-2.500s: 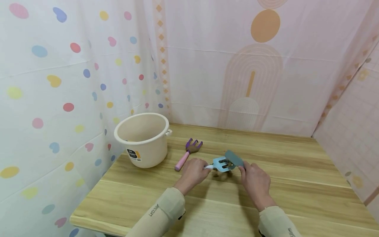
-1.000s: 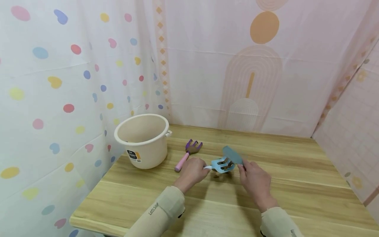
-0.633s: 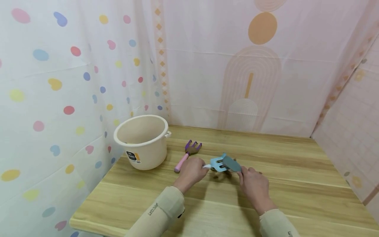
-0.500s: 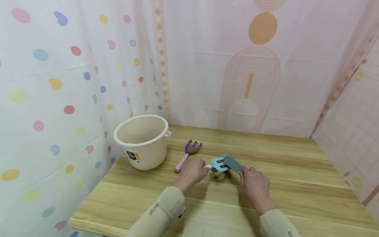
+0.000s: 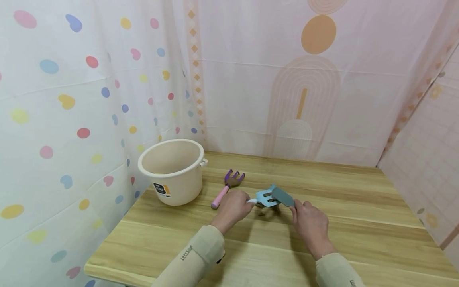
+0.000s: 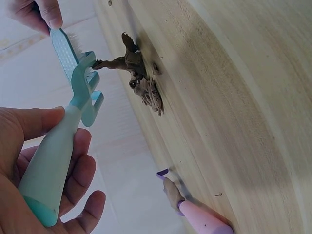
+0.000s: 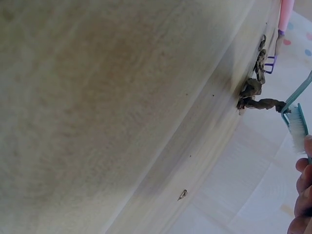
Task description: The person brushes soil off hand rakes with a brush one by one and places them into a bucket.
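Observation:
My left hand (image 5: 233,209) grips the pale handle of a light blue hand fork (image 5: 262,197), held over the table. My right hand (image 5: 311,222) holds a small teal brush (image 5: 283,197), its white bristles (image 7: 296,129) against the fork's tines. In the left wrist view the brush's back faces the camera. Below the tines lies a heap of brown, mud-like clumps (image 6: 146,90). One long brown strand (image 7: 267,104) stretches sideways from the heap up to the fork. A purple garden hand rake (image 5: 221,195) with a pink handle lies left of the fork, brown matter between its tines.
Behind my left hand, a cream bucket (image 5: 184,189) with a dark label stands at the table's left side. Small brown crumbs (image 7: 183,195) are scattered on the wooden table (image 5: 358,223). Patterned curtains (image 5: 233,87) enclose the back and sides.
The brush has shifted over the fork's tines, first toward the far side, then back down nearer. The fork's tilt has changed slightly. Bucket and hand rake stay put.

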`<state>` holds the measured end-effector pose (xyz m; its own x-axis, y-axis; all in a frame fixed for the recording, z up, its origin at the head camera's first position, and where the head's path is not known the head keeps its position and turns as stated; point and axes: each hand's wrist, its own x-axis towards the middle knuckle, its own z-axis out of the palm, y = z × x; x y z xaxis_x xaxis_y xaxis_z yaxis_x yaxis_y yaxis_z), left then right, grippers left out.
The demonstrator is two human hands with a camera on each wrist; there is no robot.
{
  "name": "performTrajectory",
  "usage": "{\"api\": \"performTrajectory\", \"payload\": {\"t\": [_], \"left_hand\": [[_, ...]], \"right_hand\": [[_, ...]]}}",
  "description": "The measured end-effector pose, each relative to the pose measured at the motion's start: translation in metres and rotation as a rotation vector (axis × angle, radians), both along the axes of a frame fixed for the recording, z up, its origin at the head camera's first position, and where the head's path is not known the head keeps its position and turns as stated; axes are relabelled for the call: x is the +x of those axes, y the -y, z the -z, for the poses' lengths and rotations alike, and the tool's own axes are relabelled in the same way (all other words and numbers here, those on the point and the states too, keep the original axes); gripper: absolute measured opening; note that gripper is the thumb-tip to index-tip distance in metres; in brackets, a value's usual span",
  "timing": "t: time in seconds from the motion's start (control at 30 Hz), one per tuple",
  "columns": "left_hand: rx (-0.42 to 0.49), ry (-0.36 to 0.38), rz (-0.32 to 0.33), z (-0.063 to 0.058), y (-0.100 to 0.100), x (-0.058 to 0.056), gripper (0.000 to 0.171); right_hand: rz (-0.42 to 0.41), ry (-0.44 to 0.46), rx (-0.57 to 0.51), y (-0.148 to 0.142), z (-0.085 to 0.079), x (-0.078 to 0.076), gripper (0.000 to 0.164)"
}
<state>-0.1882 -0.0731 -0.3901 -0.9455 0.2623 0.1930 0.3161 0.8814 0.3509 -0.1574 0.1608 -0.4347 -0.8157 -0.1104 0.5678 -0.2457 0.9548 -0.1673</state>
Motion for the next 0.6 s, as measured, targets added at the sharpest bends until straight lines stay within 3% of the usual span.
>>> {"api": "performTrajectory", "payload": {"t": [0.3, 0.6], "left_hand": [[-0.018, 0.017, -0.03, -0.002, 0.0, -0.001, 0.041], [-0.04, -0.038, -0.028, -0.005, 0.002, 0.0, 0.042]], "right_hand": [[0.012, -0.001, -0.015, -0.002, -0.002, 0.001, 0.017], [0.053, 0.057, -0.023, -0.004, -0.01, 0.002, 0.024]]}}
